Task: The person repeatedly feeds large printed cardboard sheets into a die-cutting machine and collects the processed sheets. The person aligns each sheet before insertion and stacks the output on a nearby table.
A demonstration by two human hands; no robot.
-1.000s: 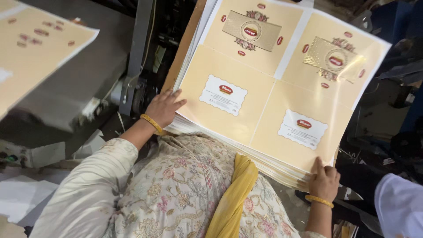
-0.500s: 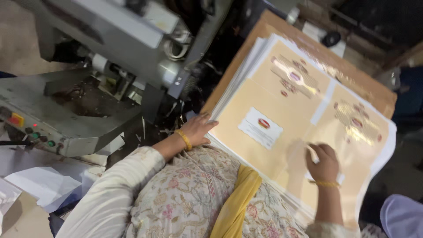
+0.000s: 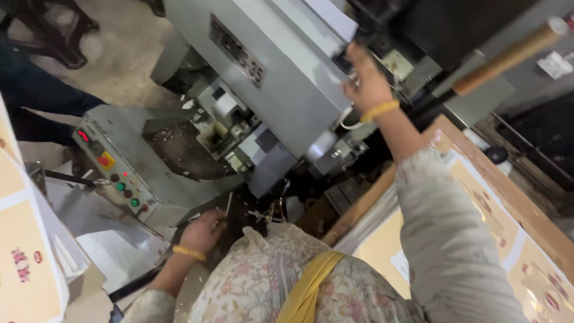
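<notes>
My right hand (image 3: 366, 79), a yellow bangle on its wrist, is raised to the upper front of a grey press machine (image 3: 281, 90) and touches its dark opening; the fingertips are blurred. My left hand (image 3: 204, 230), also with a yellow bangle, hangs low beside the machine's dark lower bed with its fingers loosely curled and nothing in it. A stack of cream printed sheets (image 3: 478, 209) lies on a wooden board (image 3: 526, 209) at the right, under my right sleeve.
A slanted control panel (image 3: 116, 173) with red, yellow and green buttons juts out at the left. A wooden-handled lever (image 3: 508, 57) sticks out top right. More printed sheets (image 3: 24, 263) stand at the left edge. Another person's dark-clothed leg (image 3: 36, 98) is at far left.
My view swung left from the sheets to the machine. My right hand left the stack and rose to the machine's upper front. My left hand dropped off the sheets to the machine's lower edge.
</notes>
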